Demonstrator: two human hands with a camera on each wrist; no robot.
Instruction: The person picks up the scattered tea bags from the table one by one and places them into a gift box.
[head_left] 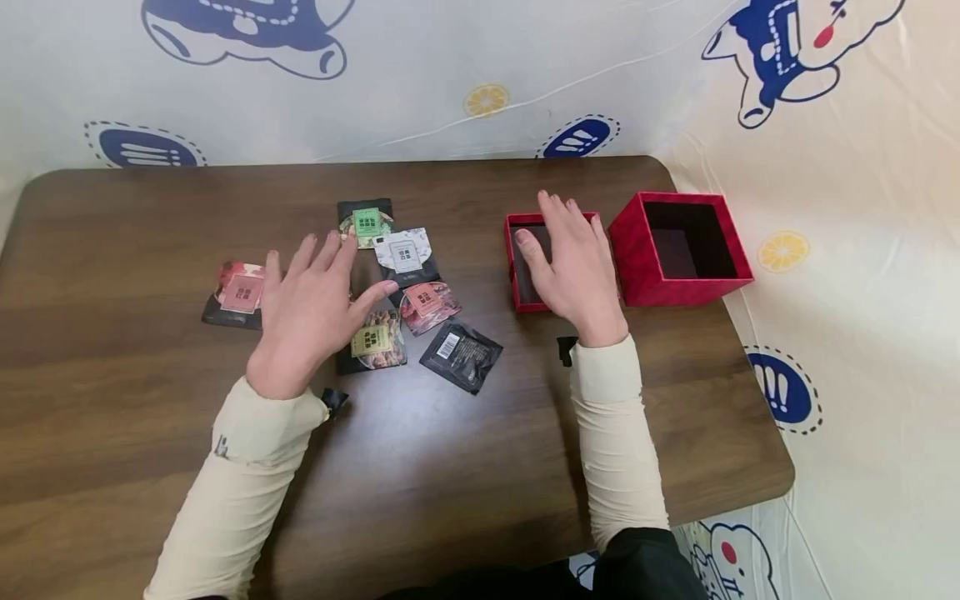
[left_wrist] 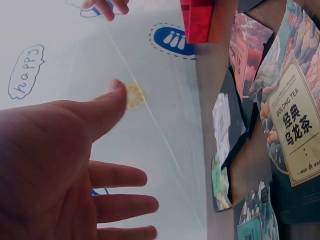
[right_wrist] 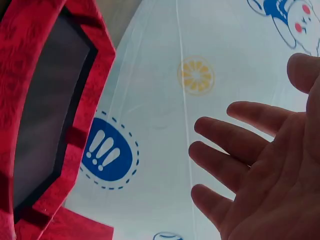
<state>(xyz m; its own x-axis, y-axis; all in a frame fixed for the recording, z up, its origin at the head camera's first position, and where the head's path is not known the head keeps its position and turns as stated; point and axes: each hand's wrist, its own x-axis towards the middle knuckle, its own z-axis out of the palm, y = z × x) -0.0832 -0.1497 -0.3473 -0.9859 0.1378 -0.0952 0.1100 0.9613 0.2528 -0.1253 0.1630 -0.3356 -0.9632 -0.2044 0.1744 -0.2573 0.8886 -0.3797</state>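
Your dark wood-grain bench point(head_left: 150, 400) carries a deep red square cardboard box point(head_left: 678, 248) at its right edge, with a shallow red box lid point(head_left: 523, 262) just beside it. Your right hand point(head_left: 573, 262) hovers flat and spread over that lid, gripping nothing. Your left hand point(head_left: 307, 312), fingers straight and apart, hovers over the scattered small foil tea sachets point(head_left: 408, 287).
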